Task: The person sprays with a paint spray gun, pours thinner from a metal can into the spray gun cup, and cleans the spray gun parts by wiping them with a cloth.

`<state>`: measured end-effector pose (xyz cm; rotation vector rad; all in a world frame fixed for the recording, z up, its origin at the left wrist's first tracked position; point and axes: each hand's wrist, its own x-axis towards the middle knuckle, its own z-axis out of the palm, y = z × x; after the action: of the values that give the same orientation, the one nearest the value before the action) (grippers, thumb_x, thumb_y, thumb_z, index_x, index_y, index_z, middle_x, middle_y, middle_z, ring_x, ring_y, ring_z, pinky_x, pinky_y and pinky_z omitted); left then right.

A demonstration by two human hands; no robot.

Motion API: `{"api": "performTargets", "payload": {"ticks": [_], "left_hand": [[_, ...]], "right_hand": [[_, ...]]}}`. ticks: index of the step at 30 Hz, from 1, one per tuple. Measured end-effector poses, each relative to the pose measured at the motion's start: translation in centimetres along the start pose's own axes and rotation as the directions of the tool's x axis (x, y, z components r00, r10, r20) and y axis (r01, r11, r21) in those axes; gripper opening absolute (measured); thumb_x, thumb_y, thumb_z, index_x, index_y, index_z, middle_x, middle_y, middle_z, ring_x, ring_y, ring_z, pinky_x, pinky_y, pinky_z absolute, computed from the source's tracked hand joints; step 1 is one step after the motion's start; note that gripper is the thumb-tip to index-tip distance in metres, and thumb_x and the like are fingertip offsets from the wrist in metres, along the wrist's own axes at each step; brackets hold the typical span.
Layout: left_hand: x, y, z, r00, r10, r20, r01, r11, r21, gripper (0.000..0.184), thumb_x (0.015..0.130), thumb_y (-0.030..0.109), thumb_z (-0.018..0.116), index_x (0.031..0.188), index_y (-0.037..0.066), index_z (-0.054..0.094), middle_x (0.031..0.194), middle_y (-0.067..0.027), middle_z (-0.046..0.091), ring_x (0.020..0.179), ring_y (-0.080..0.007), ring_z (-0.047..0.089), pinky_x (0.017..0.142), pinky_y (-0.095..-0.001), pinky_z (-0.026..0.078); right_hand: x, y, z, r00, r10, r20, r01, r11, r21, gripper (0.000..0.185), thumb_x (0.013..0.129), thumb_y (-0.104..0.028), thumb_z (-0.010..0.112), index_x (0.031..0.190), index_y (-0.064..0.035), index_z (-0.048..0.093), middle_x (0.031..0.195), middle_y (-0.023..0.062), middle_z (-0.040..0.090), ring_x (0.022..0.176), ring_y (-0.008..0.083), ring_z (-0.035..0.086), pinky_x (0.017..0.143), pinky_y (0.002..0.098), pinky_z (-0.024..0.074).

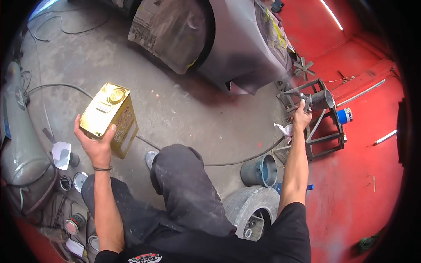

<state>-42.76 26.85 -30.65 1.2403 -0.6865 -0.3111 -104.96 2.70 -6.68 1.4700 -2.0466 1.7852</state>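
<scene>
At the end of the left forearm, as my distant feed shows it: one left hand [97, 143], partly open, spread to the width of its load, thumb on one side and fingers on the other. Item held: a golden, rectangular metal tin [126, 120], printed side panel, round cap in its shiny top, tilted in my view. Whether its base clears the floor, I cannot tell.

At the end of the right forearm: one right hand [301, 117], closed around a grey metal spray gun [306, 103] fitted with a dark, cylindrical cup [323, 100]. Position: by the top of a dark, angular metal stand [312, 141]; contact between gun and stand, unclear to me.

Beyond the right hand: one blue can with a white band [344, 115], beside the stand. Below: one grey-blue, open plastic bucket [246, 173], next to a dusty grey tyre [237, 207]. Across the floor: one long black hose [219, 165].

Beyond the left hand: one pale, flat-faced container [61, 156]; small open tins [80, 181]; one grey-green metal tank [28, 131]. Farther out: one grey car body [237, 41], newspaper [171, 37] over its wheel area.

Hazards, my judgement: the tin, gripped near one end, could swing or slip if full; the hose could catch a foot; a knock of the cup against the stand could spill any contents.
</scene>
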Motion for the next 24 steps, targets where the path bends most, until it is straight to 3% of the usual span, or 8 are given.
{"api": "performTargets", "payload": {"ticks": [8,10,15,19,23,24], "left_hand": [[0.6,-0.8,0.8,0.999,0.04,-0.023,-0.039,0.997,0.071,0.101,0.075,0.009,0.094,0.157,0.003,0.034,0.139,-0.0165,0.055,0.128,-0.0271,0.058,0.111,-0.0408,0.048],[0.6,-0.8,1.5,0.999,0.035,-0.018,-0.035,0.999,0.011,0.101,0.073,0.011,0.095,0.155,0.003,0.036,0.139,-0.0174,0.056,0.128,-0.0281,0.058,0.11,-0.0421,0.049],[0.7,-0.3,2.7,0.997,0.08,-0.017,-0.077,0.99,0.116,0.104,0.073,0.01,0.095,0.156,0.003,0.034,0.139,-0.0167,0.058,0.128,-0.026,0.06,0.11,-0.0402,0.05],[0.5,-0.1,3.4,0.999,0.051,-0.014,-0.05,0.997,0.064,0.105,0.071,0.013,0.097,0.156,0.003,0.035,0.137,-0.0175,0.06,0.127,-0.0277,0.06,0.111,-0.0416,0.049],[0.5,-1.1,3.3,0.999,0.036,-0.022,-0.034,0.996,0.077,0.108,0.068,0.018,0.098,0.155,0.004,0.036,0.139,-0.0195,0.058,0.129,-0.0324,0.059,0.111,-0.0442,0.048],[0.6,-1.2,3.3,0.999,0.036,-0.029,-0.033,0.996,0.088,0.109,0.068,0.019,0.098,0.155,0.004,0.036,0.139,-0.0198,0.057,0.129,-0.0334,0.059,0.111,-0.0447,0.048]], "right_hand": [[-8.3,-7.1,-0.2,0.977,-0.044,0.207,0.007,0.984,0.18,0.035,0.105,-0.04,0.073,0.094,-0.0064,0.071,0.076,0.0025,0.068,0.043,0.0075,0.048,0.037,0.0277,0.0378],[-9.0,-6.9,-0.4,0.97,-0.052,0.239,0.017,0.989,0.145,0.036,0.104,-0.04,0.073,0.094,-0.0057,0.072,0.076,0.0026,0.07,0.043,0.007,0.048,0.037,0.0275,0.0371],[-12.3,-10.9,1.3,0.943,-0.097,0.319,0.088,0.995,0.043,0.038,0.104,-0.04,0.075,0.094,-0.0028,0.073,0.075,0.002,0.069,0.043,0.0073,0.049,0.039,0.0288,0.0348],[-14.2,-14.2,3.2,0.891,-0.161,0.425,0.141,0.987,0.079,0.035,0.104,-0.038,0.075,0.094,-0.0047,0.072,0.075,-0.0006,0.068,0.045,0.0062,0.05,0.041,0.0273,0.0349],[-15.6,-14.8,5.2,0.886,-0.327,0.33,0.27,0.94,0.207,0.029,0.106,-0.035,0.073,0.101,-0.0056,0.071,0.075,-0.0041,0.062,0.058,0.0043,0.051,0.05,0.0263,0.0401],[-16.1,-15.1,4.8,0.885,-0.267,0.383,0.238,0.964,0.123,0.028,0.106,-0.034,0.073,0.104,-0.0059,0.07,0.076,-0.0053,0.059,0.065,0.0039,0.052,0.056,0.0257,0.0427]]}}
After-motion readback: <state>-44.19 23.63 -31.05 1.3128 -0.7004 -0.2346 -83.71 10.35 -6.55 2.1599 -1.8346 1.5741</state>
